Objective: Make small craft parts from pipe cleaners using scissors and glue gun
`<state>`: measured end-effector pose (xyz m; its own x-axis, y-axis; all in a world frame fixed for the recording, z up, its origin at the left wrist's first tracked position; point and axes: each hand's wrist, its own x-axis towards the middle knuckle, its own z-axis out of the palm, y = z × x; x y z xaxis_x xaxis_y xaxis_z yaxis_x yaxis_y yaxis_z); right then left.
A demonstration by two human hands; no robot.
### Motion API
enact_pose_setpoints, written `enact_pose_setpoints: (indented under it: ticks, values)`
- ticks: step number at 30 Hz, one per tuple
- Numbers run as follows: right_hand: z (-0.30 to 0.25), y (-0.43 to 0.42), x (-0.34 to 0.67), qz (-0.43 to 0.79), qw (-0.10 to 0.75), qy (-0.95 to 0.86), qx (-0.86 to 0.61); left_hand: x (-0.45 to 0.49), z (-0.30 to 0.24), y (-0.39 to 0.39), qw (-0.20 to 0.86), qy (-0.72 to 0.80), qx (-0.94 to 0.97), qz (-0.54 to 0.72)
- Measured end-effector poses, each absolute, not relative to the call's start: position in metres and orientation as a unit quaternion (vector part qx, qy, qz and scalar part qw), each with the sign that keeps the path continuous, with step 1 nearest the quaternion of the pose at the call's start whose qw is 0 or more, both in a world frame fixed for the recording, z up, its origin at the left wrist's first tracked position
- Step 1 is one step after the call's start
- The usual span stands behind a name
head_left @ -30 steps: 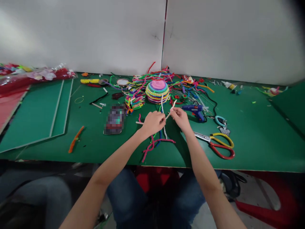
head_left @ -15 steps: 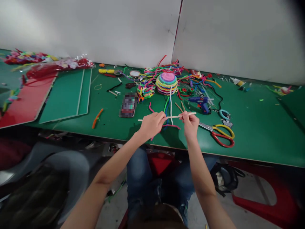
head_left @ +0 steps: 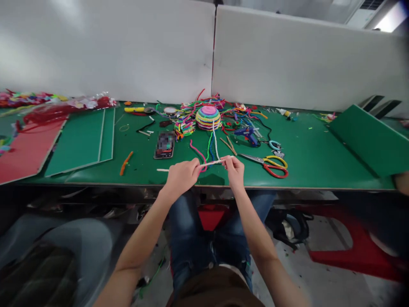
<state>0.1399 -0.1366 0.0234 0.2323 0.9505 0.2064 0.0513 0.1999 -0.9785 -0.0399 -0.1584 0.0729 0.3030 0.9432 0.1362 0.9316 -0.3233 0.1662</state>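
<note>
Between my two hands runs a cream pipe cleaner, stretched level above the table's front edge. My left hand is closed around it, and one end sticks out past the left side of that hand. The fingers of my right hand pinch it close to its other end. Behind my hands lie a pink pipe cleaner, a green one and a white one. The white one reaches up to a striped rainbow dome of coiled pipe cleaners. Tan pipe cleaners lie just beyond my right hand.
Scissors with yellow and red handles lie at right, near a blue glue gun. A phone and an orange pipe cleaner are at left. Green boards lie further left; another green board leans at far right.
The view has tilted up and turned right, so the table things sit further left. Both hands still hold the cream pipe cleaner, with more of it showing between them.
</note>
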Motion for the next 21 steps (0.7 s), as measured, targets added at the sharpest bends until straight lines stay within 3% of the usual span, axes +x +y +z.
enact_pose_setpoints:
  ticks: [4,9,13,15,17,19,21]
  values:
    - [0.018,-0.15,0.139,0.374,0.587,-0.518,-0.497,-0.036,0.074,-0.169,0.059,0.546,0.832,0.075]
    - [0.002,-0.16,0.13,0.403,0.567,-0.524,-0.492,-0.007,0.056,-0.172,0.159,0.499,0.835,0.172]
    - [0.001,-0.152,0.194,0.281,0.51,-0.595,-0.553,0.002,0.037,-0.171,0.266,0.498,0.779,0.271]
    - [0.007,-0.144,0.252,0.131,0.423,-0.64,-0.628,0.0,0.03,-0.169,0.348,0.484,0.735,0.323]
    - [0.013,-0.133,0.31,0.046,0.262,-0.662,-0.701,-0.003,0.023,-0.166,0.433,0.466,0.675,0.373]
    - [0.018,-0.121,0.354,0.069,0.078,-0.688,-0.718,-0.002,0.018,-0.16,0.523,0.441,0.603,0.41]
    - [0.021,-0.109,0.379,0.1,0.03,-0.707,-0.7,0.0,0.011,-0.154,0.6,0.406,0.537,0.433]
